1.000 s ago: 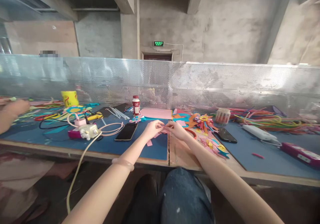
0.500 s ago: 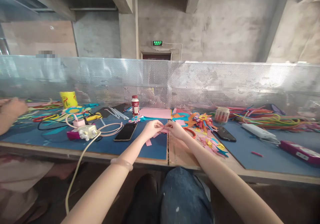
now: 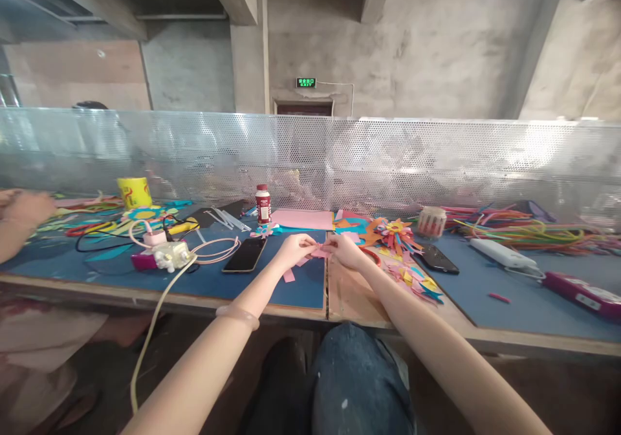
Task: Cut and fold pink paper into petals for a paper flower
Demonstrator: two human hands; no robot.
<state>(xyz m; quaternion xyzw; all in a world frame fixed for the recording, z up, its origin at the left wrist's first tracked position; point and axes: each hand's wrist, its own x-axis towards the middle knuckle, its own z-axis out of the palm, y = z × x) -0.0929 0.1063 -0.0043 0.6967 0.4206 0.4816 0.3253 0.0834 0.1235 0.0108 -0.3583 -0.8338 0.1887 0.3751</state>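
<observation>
Between my two hands is a small piece of pink paper (image 3: 320,251), pinched from both sides. My left hand (image 3: 295,251) has its fingers closed on the paper's left end, and my right hand (image 3: 343,250) grips the right end. More pink paper strips (image 3: 289,275) lie on the blue mat just under my left hand. Beyond my hands is a larger sheet of pink paper (image 3: 303,220). To the right of my right hand stands an orange paper flower (image 3: 395,231), with a heap of paper scraps (image 3: 412,278) in front of it.
Left of my hands lie a phone (image 3: 245,255) and a power strip (image 3: 167,256) with cables. A bottle (image 3: 262,204) stands behind. On the right are a second phone (image 3: 438,258), a toothpick tub (image 3: 431,222) and a white power bank (image 3: 504,254). A co-worker's hands (image 3: 26,212) show far left.
My hands stay nearly in place, with the fingers slightly farther apart and more of the pink paper showing between them. The surroundings look the same.
</observation>
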